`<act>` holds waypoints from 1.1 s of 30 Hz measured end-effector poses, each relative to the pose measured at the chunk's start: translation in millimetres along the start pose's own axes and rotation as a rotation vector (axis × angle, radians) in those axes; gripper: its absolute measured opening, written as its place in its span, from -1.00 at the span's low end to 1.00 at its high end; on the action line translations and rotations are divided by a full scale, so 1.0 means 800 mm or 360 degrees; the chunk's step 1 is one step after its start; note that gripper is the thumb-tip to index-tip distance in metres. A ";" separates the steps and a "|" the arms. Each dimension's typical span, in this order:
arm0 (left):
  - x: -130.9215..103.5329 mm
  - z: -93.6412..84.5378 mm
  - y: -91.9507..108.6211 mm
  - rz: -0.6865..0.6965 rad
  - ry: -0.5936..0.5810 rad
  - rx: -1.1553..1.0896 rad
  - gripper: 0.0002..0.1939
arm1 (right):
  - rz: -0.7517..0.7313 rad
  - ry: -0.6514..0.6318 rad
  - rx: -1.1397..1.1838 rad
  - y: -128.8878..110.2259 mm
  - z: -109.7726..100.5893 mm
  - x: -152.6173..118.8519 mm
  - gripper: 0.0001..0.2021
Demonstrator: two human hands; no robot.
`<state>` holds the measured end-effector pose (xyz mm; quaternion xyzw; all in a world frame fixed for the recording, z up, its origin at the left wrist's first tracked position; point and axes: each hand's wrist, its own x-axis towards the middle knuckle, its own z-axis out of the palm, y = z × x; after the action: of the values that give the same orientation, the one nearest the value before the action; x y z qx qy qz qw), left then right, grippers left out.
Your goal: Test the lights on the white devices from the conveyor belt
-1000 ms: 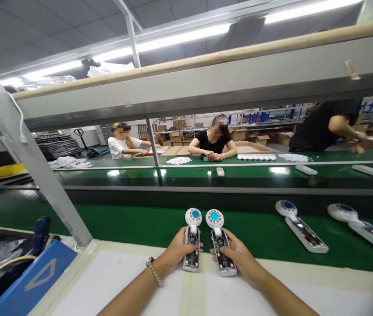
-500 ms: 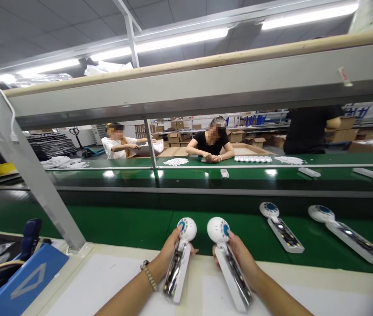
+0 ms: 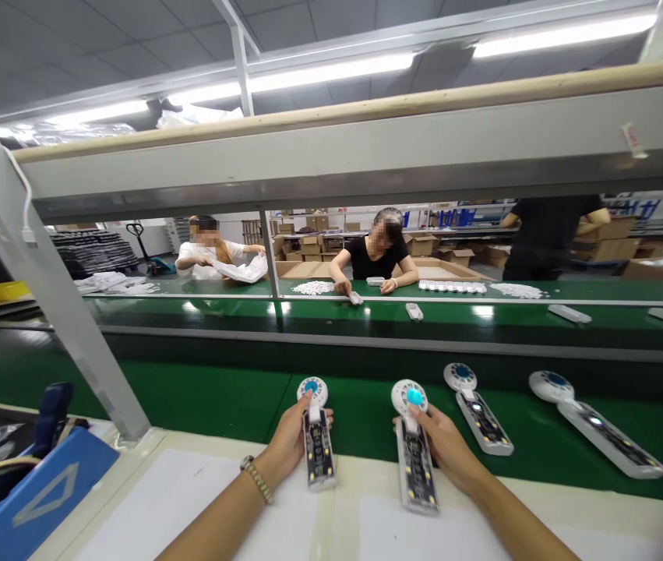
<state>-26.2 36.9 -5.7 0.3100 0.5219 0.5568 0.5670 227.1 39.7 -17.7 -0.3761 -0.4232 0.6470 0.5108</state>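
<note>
Two handheld devices, each a white handle with a bare circuit board facing up and a round head with a blue centre, are in your hands, one each. Your left hand (image 3: 290,442) is wrapped around the side of the left device (image 3: 316,436), fingers closed on its handle, with a fingertip reaching up to the round head; a beaded bracelet (image 3: 256,479) sits on that wrist. Your right hand (image 3: 446,449) is closed around the right device (image 3: 414,452) in the same way, thumb up against the blue spot on its head. Both devices lie flat and roughly parallel, a little apart, handles resting on the front edge of the white table (image 3: 202,506) and heads pushed out over the green conveyor belt (image 3: 208,397).

Just to the right of your right hand, a third device (image 3: 477,409) of the same kind lies on the belt, angled, close to the right device but not touching it. A fourth device (image 3: 594,425) lies farther right on the belt, well apart. At your far left a blue tool holder (image 3: 39,491) stands on the table beside a grey slanted frame post (image 3: 44,288).

Beyond a grey rail, a second green belt (image 3: 483,312) carries small white parts. Three other people are at the table behind that belt: one in a white top (image 3: 206,257), one in a black top (image 3: 375,261) with hands on the table, and one in black (image 3: 541,234) farther right.
</note>
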 end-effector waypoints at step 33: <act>-0.031 0.009 -0.016 0.1857 -0.0241 0.1880 -0.44 | -0.0129 0.0489 -0.0190 -0.004 -0.003 -0.013 -0.50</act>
<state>-11.6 12.2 -9.7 0.8137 0.4441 0.3734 -0.0350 232.2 30.0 -14.8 -0.4829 -0.3928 0.5345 0.5717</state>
